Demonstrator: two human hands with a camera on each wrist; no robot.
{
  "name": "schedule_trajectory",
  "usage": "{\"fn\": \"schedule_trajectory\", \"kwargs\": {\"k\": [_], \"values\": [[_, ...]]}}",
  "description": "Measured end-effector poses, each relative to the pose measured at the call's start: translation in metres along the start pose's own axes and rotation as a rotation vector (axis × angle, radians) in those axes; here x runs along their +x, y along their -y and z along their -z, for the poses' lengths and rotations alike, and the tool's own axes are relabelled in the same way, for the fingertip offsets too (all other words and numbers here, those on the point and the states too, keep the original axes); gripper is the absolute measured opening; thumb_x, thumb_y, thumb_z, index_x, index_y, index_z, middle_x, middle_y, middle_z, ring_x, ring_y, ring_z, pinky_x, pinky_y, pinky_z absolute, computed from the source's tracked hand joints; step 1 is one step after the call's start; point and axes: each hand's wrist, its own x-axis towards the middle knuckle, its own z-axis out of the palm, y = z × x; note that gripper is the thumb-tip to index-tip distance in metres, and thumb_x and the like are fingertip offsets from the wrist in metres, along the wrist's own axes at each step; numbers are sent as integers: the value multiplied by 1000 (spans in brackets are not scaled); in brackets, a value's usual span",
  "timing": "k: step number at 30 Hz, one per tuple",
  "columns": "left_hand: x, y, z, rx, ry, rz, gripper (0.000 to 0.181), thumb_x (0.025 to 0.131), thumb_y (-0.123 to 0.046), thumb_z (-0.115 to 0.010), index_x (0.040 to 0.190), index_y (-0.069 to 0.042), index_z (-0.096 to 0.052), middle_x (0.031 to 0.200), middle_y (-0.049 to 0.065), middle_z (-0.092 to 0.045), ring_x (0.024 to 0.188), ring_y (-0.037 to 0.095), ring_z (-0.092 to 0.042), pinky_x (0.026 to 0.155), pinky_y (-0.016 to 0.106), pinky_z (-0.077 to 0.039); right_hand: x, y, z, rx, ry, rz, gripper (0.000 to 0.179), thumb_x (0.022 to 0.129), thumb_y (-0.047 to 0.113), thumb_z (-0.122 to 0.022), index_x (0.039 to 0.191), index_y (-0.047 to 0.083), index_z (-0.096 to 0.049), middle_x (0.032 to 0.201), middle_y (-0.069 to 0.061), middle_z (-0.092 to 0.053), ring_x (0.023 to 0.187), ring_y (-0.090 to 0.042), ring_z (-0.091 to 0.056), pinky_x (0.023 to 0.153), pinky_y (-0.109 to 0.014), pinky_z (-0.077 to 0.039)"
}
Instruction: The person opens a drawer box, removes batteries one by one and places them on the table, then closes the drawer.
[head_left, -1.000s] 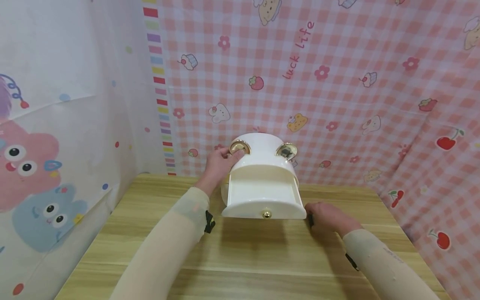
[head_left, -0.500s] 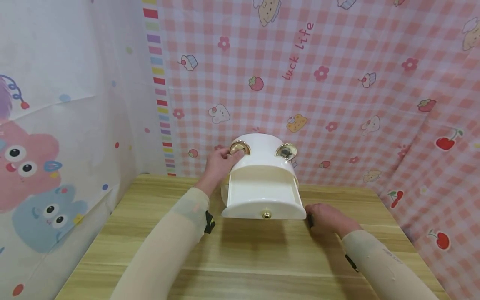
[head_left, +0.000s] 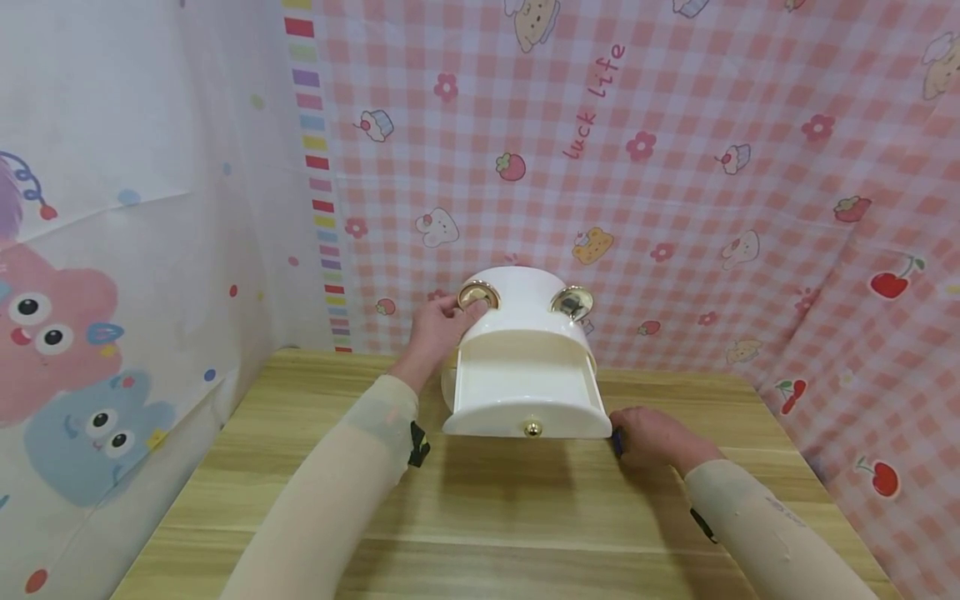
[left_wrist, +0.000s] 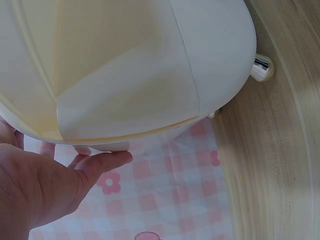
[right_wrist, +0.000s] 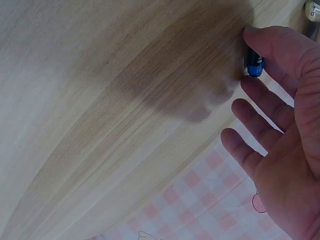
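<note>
A white rounded drawer box point(head_left: 525, 287) with gold-rimmed round ears stands at the back of the wooden table. Its drawer point(head_left: 525, 383) is pulled out toward me, with a gold knob point(head_left: 532, 429) on the front; no contents show inside. My left hand point(head_left: 435, 329) holds the left ear point(head_left: 478, 293) between thumb and fingers; in the left wrist view the box partly hides those fingers. Low beside the drawer's right front corner is my right hand point(head_left: 656, 435). Its thumb and forefinger pinch a small blue cylinder point(right_wrist: 255, 64), whose kind I cannot tell; the other fingers spread loosely.
A pink checked cloth point(head_left: 465, 183) hangs close behind the box, and a white cartoon-print cloth point(head_left: 127, 292) is on the left. The wooden tabletop point(head_left: 480, 517) extends in front. A shiny metal peg point(left_wrist: 262, 67) sticks out from the box's body.
Both hands and the box stay where they were. The cylinder at my right hand now shows blue, where it looked black before.
</note>
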Motion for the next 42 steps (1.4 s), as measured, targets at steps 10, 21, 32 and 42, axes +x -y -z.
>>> {"fn": "schedule_trajectory", "kwargs": {"k": [10, 21, 32, 42], "values": [[1, 0, 0, 0, -1, -3, 48, 98, -46, -78, 131, -13, -76, 104, 7, -65, 95, 17, -60, 80, 27, -52, 0, 0, 1, 0, 15, -13, 27, 75, 2, -83, 96, 12, -69, 81, 4, -64, 74, -12, -52, 67, -32, -47], [2, 1, 1, 1, -2, -18, 47, 98, -46, -79, 131, -12, -77, 103, 7, -67, 95, 17, -61, 81, 27, -53, 1, -1, 0, -20, 10, 16, 29, 73, 4, -85, 97, 11, -69, 79, 5, -62, 73, -10, -51, 67, -31, -47], [2, 0, 1, 14, 9, -5, 51, 98, -48, -78, 135, -12, -75, 120, 14, -69, 106, 22, -61, 94, 35, -54, 1, 0, 3, 34, 33, -27, 31, 74, 3, -84, 100, 13, -70, 87, 1, -68, 77, -14, -54, 69, -35, -49], [2, 0, 1, 13, 15, 5, 52, 98, -49, -77, 137, -15, -73, 119, 10, -68, 104, 21, -61, 91, 35, -54, -19, 19, 66, 176, -30, -78, 43, 95, 20, -79, 131, -1, -69, 132, -23, -72, 125, -48, -65, 104, -64, -54]]}}
